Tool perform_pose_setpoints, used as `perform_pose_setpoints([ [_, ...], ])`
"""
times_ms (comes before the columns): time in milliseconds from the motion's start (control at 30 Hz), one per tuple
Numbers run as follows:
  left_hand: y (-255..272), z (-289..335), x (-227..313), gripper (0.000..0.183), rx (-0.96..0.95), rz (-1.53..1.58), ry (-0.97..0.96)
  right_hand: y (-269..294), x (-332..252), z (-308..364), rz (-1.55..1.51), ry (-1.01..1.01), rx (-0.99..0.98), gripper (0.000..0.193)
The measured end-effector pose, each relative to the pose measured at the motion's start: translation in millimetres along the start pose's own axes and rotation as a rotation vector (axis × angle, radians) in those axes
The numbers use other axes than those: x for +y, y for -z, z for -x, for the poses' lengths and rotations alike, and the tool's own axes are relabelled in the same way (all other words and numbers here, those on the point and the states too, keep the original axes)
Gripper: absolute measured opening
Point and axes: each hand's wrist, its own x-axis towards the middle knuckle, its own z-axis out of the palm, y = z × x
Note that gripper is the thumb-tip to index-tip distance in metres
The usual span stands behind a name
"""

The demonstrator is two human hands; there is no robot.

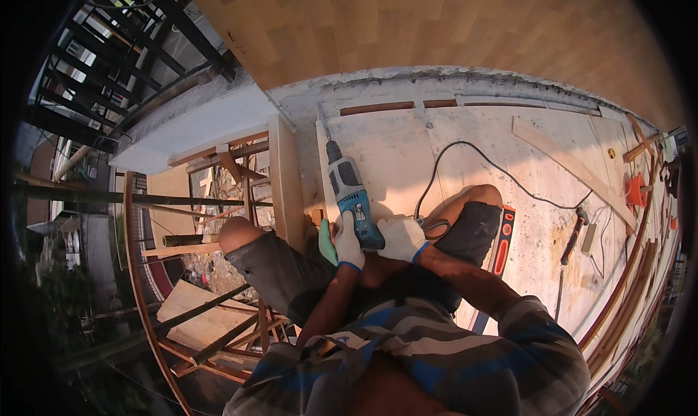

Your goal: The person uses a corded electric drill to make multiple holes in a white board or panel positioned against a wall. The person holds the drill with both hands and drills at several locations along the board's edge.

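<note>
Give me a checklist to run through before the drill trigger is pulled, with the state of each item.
1. Both hands on the drill: ok, left hand and right hand clasp its rear.
2. Gloves on: ok, both white.
3. Bit on the wooden strip: cannot tell, tip too small.
4. Cord away from the bit: ok, it loops off to the right.
5. Hammer out of the way: ok, lying off to the right.
6. Footing: not ok, knee over the slab edge.
</note>
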Motion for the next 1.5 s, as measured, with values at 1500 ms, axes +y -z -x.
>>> perform_pose_setpoints([
  [1500, -123.4, 23.9, -38.1, 0.073, 0.030, -0.580, -0.161, 101.9, 115.8, -6.9, 0.132, 0.200, -0.106, 0.037],
])
